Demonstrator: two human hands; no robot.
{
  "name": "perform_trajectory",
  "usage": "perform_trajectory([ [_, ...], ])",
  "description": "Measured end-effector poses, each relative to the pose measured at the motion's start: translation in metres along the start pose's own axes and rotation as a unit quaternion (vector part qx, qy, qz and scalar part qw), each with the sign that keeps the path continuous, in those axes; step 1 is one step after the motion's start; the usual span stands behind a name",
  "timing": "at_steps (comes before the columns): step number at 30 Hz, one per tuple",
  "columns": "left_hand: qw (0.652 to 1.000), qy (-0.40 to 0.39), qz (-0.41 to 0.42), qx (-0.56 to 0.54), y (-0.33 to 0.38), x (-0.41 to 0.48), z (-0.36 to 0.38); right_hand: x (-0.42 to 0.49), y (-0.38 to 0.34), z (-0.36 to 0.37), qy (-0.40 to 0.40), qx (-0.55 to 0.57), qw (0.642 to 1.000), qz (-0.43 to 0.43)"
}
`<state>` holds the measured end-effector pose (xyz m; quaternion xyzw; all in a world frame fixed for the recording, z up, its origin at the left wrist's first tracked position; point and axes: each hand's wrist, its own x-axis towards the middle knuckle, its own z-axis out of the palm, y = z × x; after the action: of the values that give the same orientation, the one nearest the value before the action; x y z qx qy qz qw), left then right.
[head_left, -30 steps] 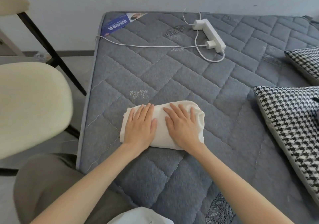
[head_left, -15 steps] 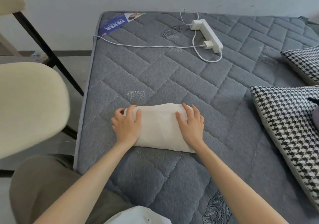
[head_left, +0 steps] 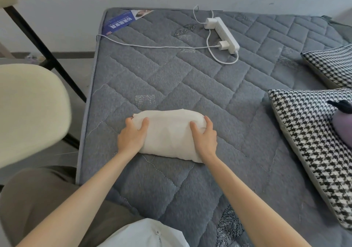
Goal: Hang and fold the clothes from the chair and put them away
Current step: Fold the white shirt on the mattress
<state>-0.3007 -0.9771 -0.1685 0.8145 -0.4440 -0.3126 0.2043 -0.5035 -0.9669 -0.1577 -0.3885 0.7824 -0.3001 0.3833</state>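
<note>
A cream-white folded garment (head_left: pixel 167 134) is lying as a compact, rounded bundle on the grey quilted fabric mattress (head_left: pixel 171 79), on the mattress's left half and on the side nearer the person. The left hand (head_left: pixel 131 136) is gripping the bundle's left end, with the thumb lying across the top and the fingers curling over the far side. The right hand (head_left: pixel 204 138) is clamping the right end in the same way, thumb on top and fingers wrapping round the end. From this angle it is hard to tell whether the bundle is resting fully on the mattress or being raised slightly.

A cream padded chair with black metal legs (head_left: pixel 30 109) is standing just beside the mattress on the left. A white plastic power strip (head_left: pixel 222 34) is lying near the far edge with a white charger plug (head_left: pixel 222 45) sitting in it, and a thin white cable (head_left: pixel 152 46) is trailing left to the mattress edge. A blue printed label (head_left: pixel 120 22) is showing at the far left corner. On the right, well apart from the garment, a black-and-white houndstooth cushion (head_left: pixel 308 142) is carrying a rounded purple soft toy (head_left: pixel 342 121), and a second houndstooth cushion (head_left: pixel 331 64) is lying beyond it.
</note>
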Motion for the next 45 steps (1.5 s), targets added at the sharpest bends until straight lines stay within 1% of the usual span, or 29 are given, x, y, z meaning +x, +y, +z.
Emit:
perform_trajectory([
  [4, 0.999, -0.020, -0.023, -0.007, -0.001, 0.007, -0.004, 0.002, 0.002, -0.002, 0.001, 0.045, 0.999, 0.030],
  [8, 0.996, -0.057, -0.036, -0.059, -0.002, 0.013, -0.012, 0.009, -0.003, -0.006, -0.027, 0.084, 0.994, 0.057],
  [15, 0.992, -0.043, -0.035, -0.115, 0.000, 0.015, -0.052, 0.006, -0.026, 0.004, -0.090, 0.135, 0.985, 0.052],
  [24, 0.982, 0.054, -0.028, -0.180, -0.030, 0.003, -0.166, -0.043, -0.104, 0.058, -0.181, 0.147, 0.972, -0.010],
  [29, 0.958, 0.110, -0.047, -0.262, -0.075, -0.013, -0.242, -0.089, -0.160, 0.104, -0.248, 0.135, 0.958, -0.059],
  [35, 0.934, 0.211, -0.074, -0.280, -0.152, -0.034, -0.326, -0.164, -0.218, 0.173, -0.326, 0.112, 0.930, -0.127],
  [42, 0.885, 0.316, -0.129, -0.315, -0.266, -0.049, -0.421, -0.262, -0.272, 0.284, -0.413, 0.059, 0.894, -0.164],
  [45, 0.867, 0.335, -0.159, -0.334, -0.317, -0.054, -0.462, -0.306, -0.293, 0.342, -0.442, 0.036, 0.879, -0.175],
])
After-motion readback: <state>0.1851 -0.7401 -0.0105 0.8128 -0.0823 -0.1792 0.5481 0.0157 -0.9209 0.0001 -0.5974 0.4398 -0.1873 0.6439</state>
